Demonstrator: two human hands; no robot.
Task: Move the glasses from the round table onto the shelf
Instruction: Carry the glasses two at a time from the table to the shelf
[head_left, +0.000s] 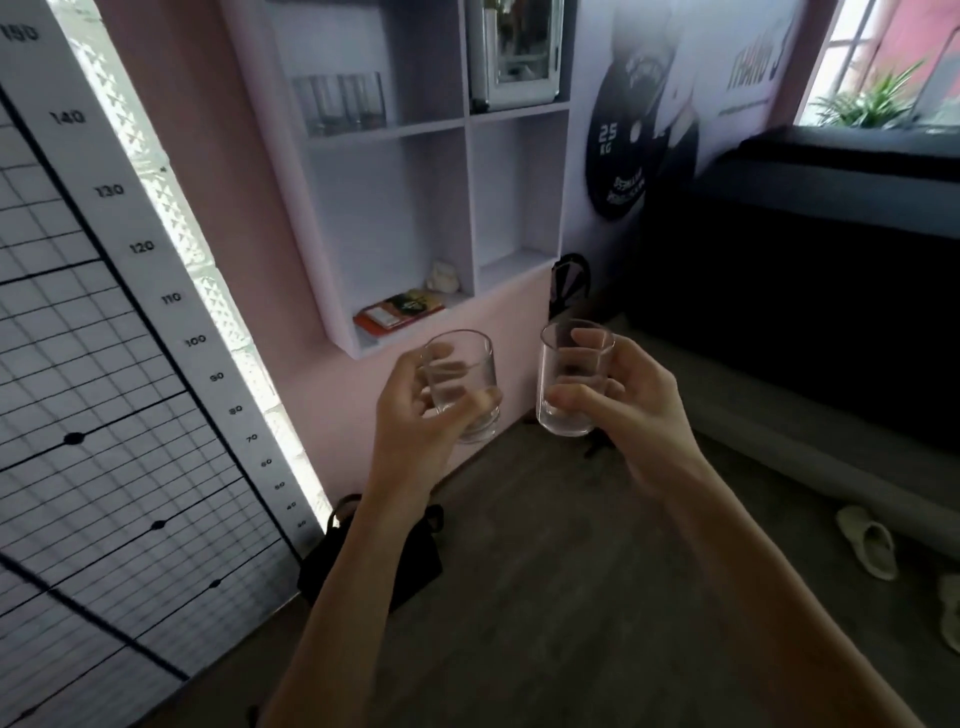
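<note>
I have a clear glass in each hand, both held up in front of me over the floor. My left hand (415, 410) is wrapped around the left glass (462, 384), fingers curled across its far side and thumb on the near side, and that glass leans a little to the left. My right hand (628, 410) grips the right glass (571, 379) from its right side, fingertips pressed on the wall, and this one stands close to upright. The two glasses are near each other but apart. Both sit below the bottom edge of the white wall shelf (467, 208), which hangs on the pink wall ahead. In the shelf's upper left compartment I see a row of glasses (340, 104) already standing, blurred so I cannot count them. The lower left compartment holds some books (400, 312) lying flat.
</note>
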